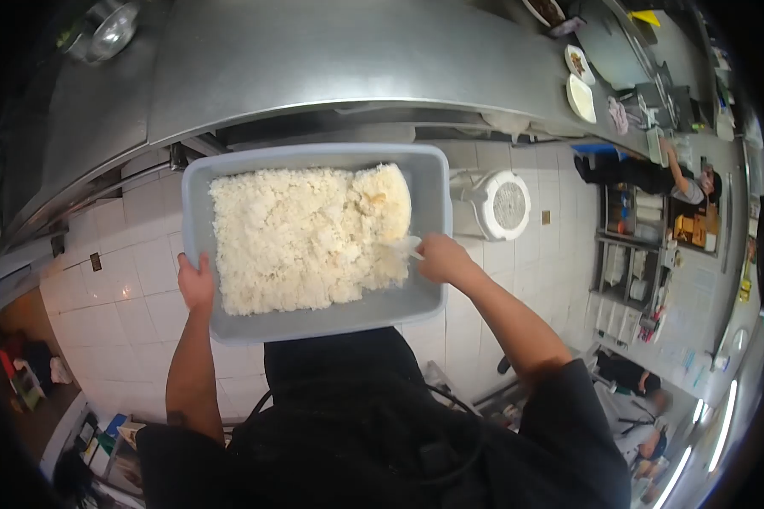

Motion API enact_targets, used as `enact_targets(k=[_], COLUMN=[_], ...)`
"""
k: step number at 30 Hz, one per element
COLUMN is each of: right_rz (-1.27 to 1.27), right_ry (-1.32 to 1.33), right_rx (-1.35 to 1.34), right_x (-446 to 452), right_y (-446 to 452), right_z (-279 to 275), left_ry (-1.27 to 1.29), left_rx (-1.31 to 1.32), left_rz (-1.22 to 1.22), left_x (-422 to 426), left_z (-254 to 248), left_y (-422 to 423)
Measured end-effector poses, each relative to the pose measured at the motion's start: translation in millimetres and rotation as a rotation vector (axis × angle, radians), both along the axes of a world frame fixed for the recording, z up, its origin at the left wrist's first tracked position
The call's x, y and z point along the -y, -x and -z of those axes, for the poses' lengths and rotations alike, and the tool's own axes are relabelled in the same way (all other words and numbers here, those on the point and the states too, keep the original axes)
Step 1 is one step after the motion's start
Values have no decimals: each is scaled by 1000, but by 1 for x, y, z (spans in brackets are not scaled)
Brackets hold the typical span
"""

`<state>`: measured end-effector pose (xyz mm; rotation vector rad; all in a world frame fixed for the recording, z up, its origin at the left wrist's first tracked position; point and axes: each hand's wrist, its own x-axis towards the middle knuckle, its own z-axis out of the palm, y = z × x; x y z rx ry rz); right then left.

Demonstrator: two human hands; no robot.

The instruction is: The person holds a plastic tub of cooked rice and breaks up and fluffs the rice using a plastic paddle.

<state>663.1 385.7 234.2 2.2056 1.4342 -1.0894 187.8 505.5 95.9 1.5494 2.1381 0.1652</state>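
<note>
A grey plastic tub (429,191) full of cooked white rice (284,237) is in front of my body, below the counter edge. My left hand (195,282) grips the tub's left rim, its thumb over the edge. At the right side, my right hand (443,259) is closed around the handle of a pale, translucent rice paddle (406,245). The paddle's blade touches the rice near its right edge and is partly blurred. A denser, smooth-edged lump of rice with a brownish patch lies at the upper right of the heap.
A long steel counter (331,59) runs across the far side, with metal bowls (110,32) at its left and white dishes (581,95) at its right. A white lidded bucket (494,205) stands on the tiled floor (136,254). Other people (654,178) are at the right.
</note>
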Motion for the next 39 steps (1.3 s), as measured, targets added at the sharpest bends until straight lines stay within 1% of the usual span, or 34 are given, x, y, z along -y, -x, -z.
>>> enact_targets(k=[2,3,7,9,10,12,13,15,16,17,18,19,21,23,25,29,31,34,35,38,39], right_rz=[36,52,61,186,178,235,244,356,357,311,282,305,96,19,62,25,-80,23,18,84,105], right_ry=[65,117,157,24,37,-104,-103,-184,-209,-158,-85,-70,-8,-73,-34,2,180,208,219,169,162], right_rx=[-9,-23,-49,14,9,17,12,128,120,109,103,108,-60,-91,-113,-79,4,18,20,-12,-2], right_x=[-11,-12,2,20,34,58,78,104,99,95,93,91,67,43,14,-30,-48,-53,-51,-34,-26], right_y=[8,10,26,39,47,64,80,103,106,96,82,66,22,-9,-28,-34,-25,-16,-12,6,8], right_z=[9,13,40,61,73,98,106,119,117,118,100,83,46,-7,-34,-12,4,16,18,20,29], left_ry=[-70,-60,-75,-75,-61,-52,-18,-14,-24,-19,-8,-43,-99,-71,-62,-56,-80,-97,-88,-55,-55], left_rx=[83,85,77,63,56,44,28,20,33,42,37,74,129,74,65,65,62,96,111,113,111], left_rz=[-6,-8,9,0,6,17,2,-33,-42,-24,3,3,1,-15,-3,-6,-6,0,-1,-28,-39], left_x=[-1,2,-3,1,0,0,1,-6,-5,-3,1,4,-1,0,0,-1,0,-2,0,-2,-3], left_z=[3,4,10,15,14,6,2,0,0,0,0,3,5,3,7,12,8,8,8,7,6], left_y=[-1,0,6,8,8,5,2,-4,-3,0,3,4,-1,0,2,5,3,0,3,3,1])
